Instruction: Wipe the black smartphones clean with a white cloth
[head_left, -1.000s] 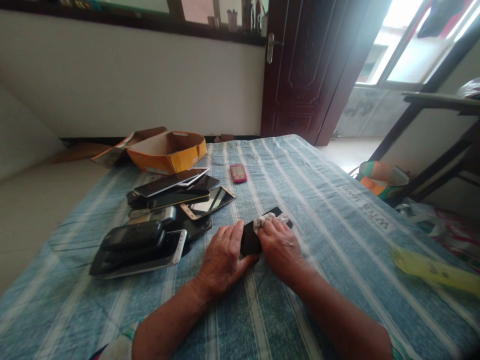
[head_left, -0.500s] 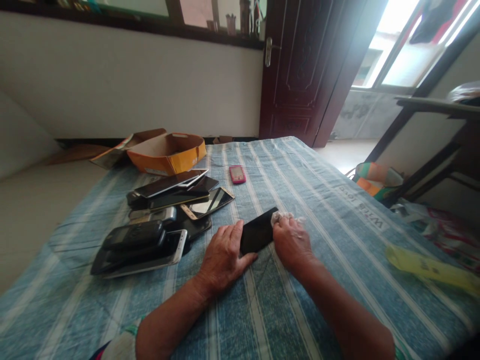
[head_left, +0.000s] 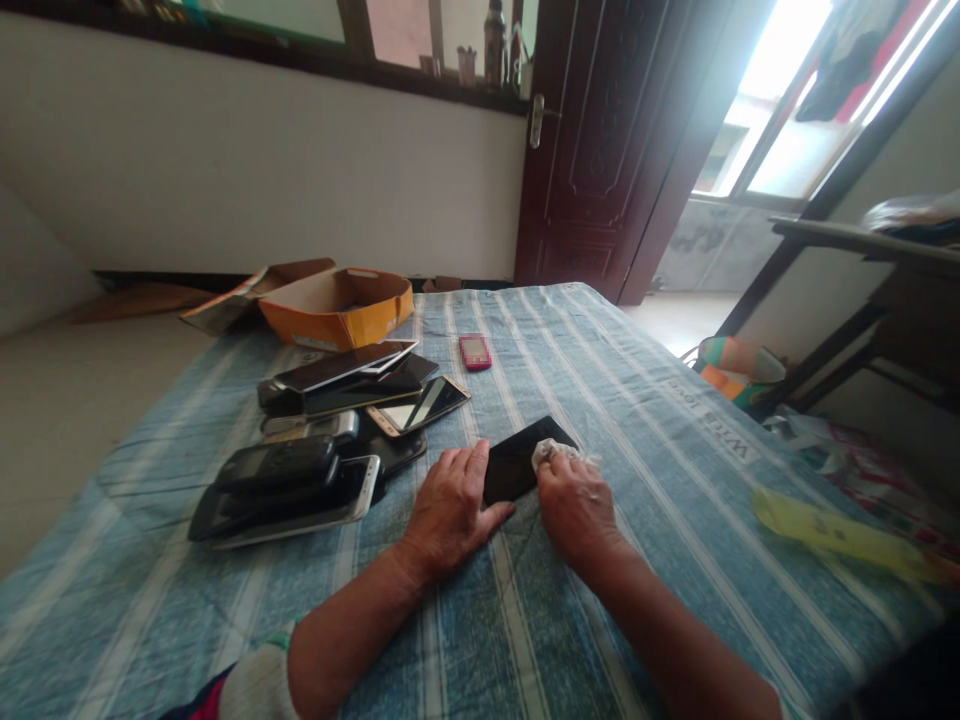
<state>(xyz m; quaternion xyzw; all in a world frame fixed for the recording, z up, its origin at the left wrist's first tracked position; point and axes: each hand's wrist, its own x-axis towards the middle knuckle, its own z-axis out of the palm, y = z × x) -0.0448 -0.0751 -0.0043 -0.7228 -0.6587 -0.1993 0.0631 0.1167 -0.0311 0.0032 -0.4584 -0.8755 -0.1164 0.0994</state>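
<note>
A black phone (head_left: 517,466) lies flat on the striped cloth between my hands. My left hand (head_left: 450,500) grips its left end, thumb along the near edge and fingers at the far side. Bunched in the closed fingers of my right hand (head_left: 577,505) is a crumpled white tissue or cloth (head_left: 553,450), pressed on the phone's right part. Left of my hands lies a heap of several old phones, among them a gold-framed phone (head_left: 420,405), a thick black phone (head_left: 277,463) and a white-edged phone (head_left: 360,498). Farther off sits a small red phone (head_left: 475,352).
An open orange cardboard box (head_left: 337,320) stands at the far left of the bed-like surface, behind the heap. Blue striped fabric (head_left: 645,440) covers that surface. A blurred yellow item (head_left: 832,530) lies at right. Beyond are a dark red door (head_left: 592,150) and a dark shelf (head_left: 847,240).
My right hand has slid the white wad slightly left and toward me across the phone, baring its far right corner. My left hand keeps its hold. The view has shifted a little.
</note>
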